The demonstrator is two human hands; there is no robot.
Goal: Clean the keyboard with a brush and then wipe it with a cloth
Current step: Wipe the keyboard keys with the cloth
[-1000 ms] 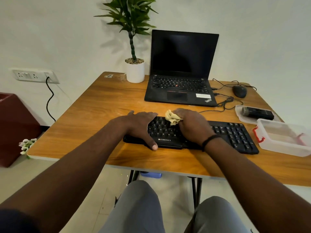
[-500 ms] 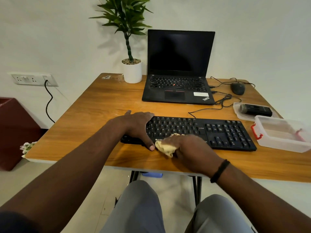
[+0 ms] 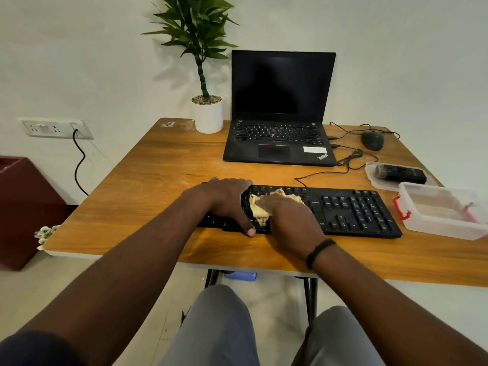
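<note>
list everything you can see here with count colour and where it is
keyboard: 1, black, near middle of the table, under both hands
cloth: 1, pale yellow, on the keyboard under the right hand
brush: 1, black, in the lid on the right
lid: 1, clear, right side of the table
plastic box: 1, clear with red clips, right edge
laptop: 1, black, open, screen dark, far middle
mouse: 1, black, far right
potted plant: 1, green in a white pot, left of the laptop
table: 1, wood top
wall socket: 1, white, left wall
left hand: 1, rests on the keyboard's left end
right hand: 1, presses the cloth onto the keys
</note>
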